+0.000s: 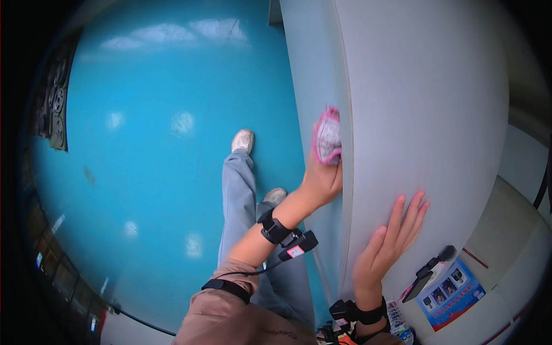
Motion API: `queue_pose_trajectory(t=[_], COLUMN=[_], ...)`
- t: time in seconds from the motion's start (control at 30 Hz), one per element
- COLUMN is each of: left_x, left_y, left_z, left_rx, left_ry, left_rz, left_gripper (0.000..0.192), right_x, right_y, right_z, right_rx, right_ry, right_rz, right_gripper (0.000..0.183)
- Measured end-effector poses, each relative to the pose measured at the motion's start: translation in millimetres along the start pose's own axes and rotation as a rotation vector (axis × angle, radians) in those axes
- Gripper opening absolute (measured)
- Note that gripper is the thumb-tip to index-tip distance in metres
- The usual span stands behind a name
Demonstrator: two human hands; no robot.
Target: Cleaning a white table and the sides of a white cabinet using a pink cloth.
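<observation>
My left hand (323,177) grips a crumpled pale cloth with a fringed pink edge (329,137). It reaches along the side face (314,77) of a large pale grey cabinet or panel, just beside its long edge. Part of the cloth and my fingertips are hidden behind that edge. Over the broad grey surface (414,108) lies my right hand (386,250), flat and empty, fingers slightly spread; it appears to touch the surface. Each wrist wears a black strap with a small device, such as the left wrist device (297,245).
A glossy blue floor (164,172) stretches to the left, with my light shoe (243,140) close to the panel. At lower right are a phone on a holder (417,286) and a blue poster with photos (450,293). Dark hanging parts (56,99) stand at far left.
</observation>
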State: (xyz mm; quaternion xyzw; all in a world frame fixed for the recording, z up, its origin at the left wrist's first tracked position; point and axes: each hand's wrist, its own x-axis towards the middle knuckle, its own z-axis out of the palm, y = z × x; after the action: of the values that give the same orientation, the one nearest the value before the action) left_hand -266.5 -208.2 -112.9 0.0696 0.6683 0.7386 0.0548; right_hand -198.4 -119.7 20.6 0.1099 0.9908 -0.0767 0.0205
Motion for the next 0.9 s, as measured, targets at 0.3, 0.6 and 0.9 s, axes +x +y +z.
queue_pose_trajectory(t=[0.3,0.6,0.9], left_x=[257,293,125], left_y=[-2,-38,-27], left_z=[-70,-79,-16], left_rx=[-0.049,-0.194,-0.214], left_ry=[0.198,0.195,0.197], left_rz=[0.26,0.064,-0.154], left_gripper=[0.047,0.048,0.053], right_x=[-18,-21,-9], right_y=[22,29,17], right_z=[-4,-7,-11], right_rx=[-0.059,-0.051,-0.002], right_ry=[-0.055,-0.072,-0.09], right_rz=[-0.01,-0.048,-0.029], right_gripper=[0.048,0.05,0.05])
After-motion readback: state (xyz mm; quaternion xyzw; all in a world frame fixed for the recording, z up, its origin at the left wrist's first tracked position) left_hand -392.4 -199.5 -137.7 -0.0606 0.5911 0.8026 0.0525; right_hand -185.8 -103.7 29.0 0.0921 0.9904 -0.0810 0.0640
